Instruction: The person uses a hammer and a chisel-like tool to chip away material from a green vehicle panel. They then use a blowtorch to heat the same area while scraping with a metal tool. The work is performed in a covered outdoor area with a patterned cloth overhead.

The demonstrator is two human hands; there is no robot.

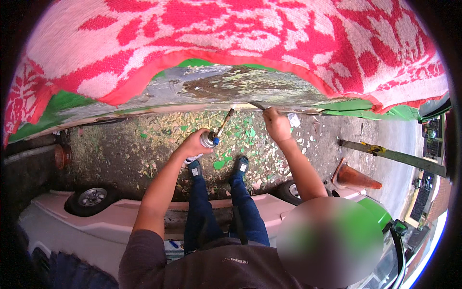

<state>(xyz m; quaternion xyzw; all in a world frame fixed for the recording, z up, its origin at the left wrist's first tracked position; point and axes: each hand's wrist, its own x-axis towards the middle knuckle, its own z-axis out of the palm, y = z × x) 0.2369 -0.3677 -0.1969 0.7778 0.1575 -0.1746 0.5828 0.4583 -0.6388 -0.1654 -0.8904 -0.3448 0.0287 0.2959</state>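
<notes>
My left hand (195, 144) is wrapped around a gas canister with a blowtorch (223, 125) on top. The nozzle points up at the lower edge of a worn vehicle panel (173, 84), where a small pale glow shows at the tip. My right hand (278, 126) is closed around a scraper (257, 105), whose dark blade meets the panel's lower edge just right of the torch. Bare patches, flaked paint and green remains cover this panel. The scraper's handle is mostly hidden in my fist.
A red and white patterned towel (226, 29) drapes over the panel. Paint flakes (219, 164) litter the ground around my feet. Behind me stands a pink and white vehicle (120, 212). To the right are an orange cone (353, 177) and a post (399, 158).
</notes>
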